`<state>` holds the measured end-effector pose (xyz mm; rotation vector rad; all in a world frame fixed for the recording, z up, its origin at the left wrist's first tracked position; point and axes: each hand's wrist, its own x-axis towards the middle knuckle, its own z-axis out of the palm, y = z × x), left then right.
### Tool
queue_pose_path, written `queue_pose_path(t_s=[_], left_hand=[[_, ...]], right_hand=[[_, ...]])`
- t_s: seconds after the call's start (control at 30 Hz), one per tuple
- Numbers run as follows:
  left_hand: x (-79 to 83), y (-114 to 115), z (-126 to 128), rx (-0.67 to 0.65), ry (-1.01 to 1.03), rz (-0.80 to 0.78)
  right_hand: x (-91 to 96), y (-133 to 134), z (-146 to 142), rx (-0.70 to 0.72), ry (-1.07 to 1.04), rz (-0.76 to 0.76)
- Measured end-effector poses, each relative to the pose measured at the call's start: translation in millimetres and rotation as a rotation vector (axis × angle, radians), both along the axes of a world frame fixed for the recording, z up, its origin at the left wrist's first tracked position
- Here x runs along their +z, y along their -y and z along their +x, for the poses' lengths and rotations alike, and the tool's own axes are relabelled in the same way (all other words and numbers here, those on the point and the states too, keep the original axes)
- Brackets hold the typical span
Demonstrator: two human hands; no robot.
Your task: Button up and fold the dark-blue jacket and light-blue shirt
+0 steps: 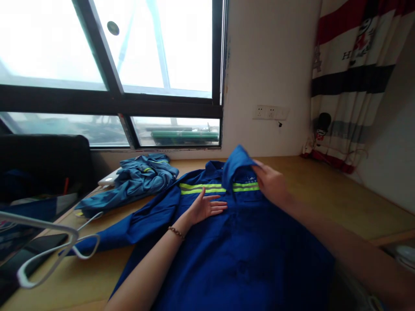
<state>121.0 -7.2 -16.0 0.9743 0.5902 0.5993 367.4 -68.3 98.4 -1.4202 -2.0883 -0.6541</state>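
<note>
A blue work jacket [223,250] with a yellow-and-grey reflective stripe across the chest lies spread over the wooden table, collar toward the wall. My right hand [272,181] pinches the end of one sleeve [238,166], lifted and folded in over the chest near a small white logo. My left hand [209,206], a beaded bracelet on its wrist, is open with fingers stretched out, palm turned partly up, over the jacket front just below the stripe. The other sleeve [129,229] stretches out to the left across the table.
A crumpled lighter blue garment [142,177] with yellow stripes lies at the back left, beside a white device [108,178]. A white cable [74,242] loops in the left foreground. A dark chair [45,160] stands left; a curtain [353,77] hangs right.
</note>
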Motion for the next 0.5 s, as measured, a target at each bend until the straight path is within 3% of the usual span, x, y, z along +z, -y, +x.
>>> queue_pose_path(t_s=[0.1,0.2,0.4,0.5], left_hand=[[4.5,6,0,0.011,0.061,-0.033],[5.7,3,-5,0.17,0.146,0.01],[11.9,-23,-34,0.536,0.24,-0.04],[18.1,-29,-49,0.61,0.328,0.036]], right_hand=[[-38.7,10,-14,0.253,0.309,-0.399],[-62.7,27,-22,0.402,0.325,-0.637],[-95.9,54,-65,0.54,-0.025,-0.76],[-115.5,39,-78,0.43,-0.061,-0.81]])
